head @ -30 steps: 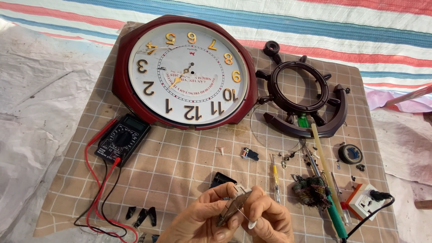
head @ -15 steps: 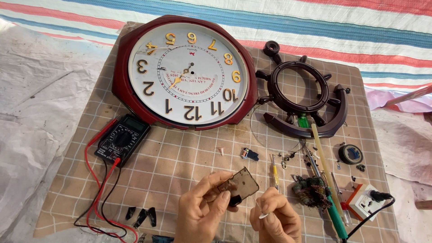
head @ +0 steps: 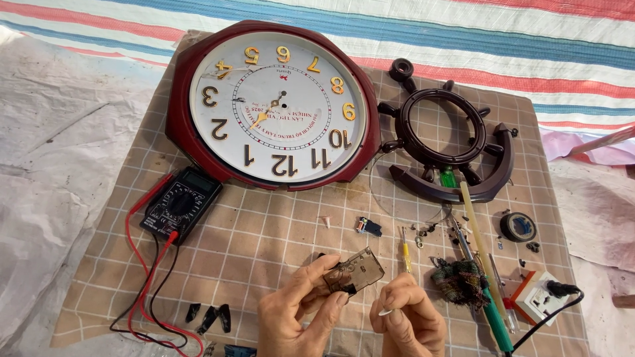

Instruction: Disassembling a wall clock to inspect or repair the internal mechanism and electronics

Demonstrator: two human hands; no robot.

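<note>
Smoky plastic cover (head: 354, 270), tilted up rightward, sits pinched in the left hand (head: 297, 314), just left of the right hand (head: 407, 317) pinching a small white part (head: 385, 313).

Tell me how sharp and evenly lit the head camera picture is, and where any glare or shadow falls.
Head view: bright, even daylight, sharp across the mat. The clock shows no strong glare, its gold numerals read clearly. The left hand holds a translucent brown cover that is crisp, not smeared. The right hand casts only soft, short shadows. The multimeter and its leads are in focus. Straight edges bow slightly toward the corners.
</note>
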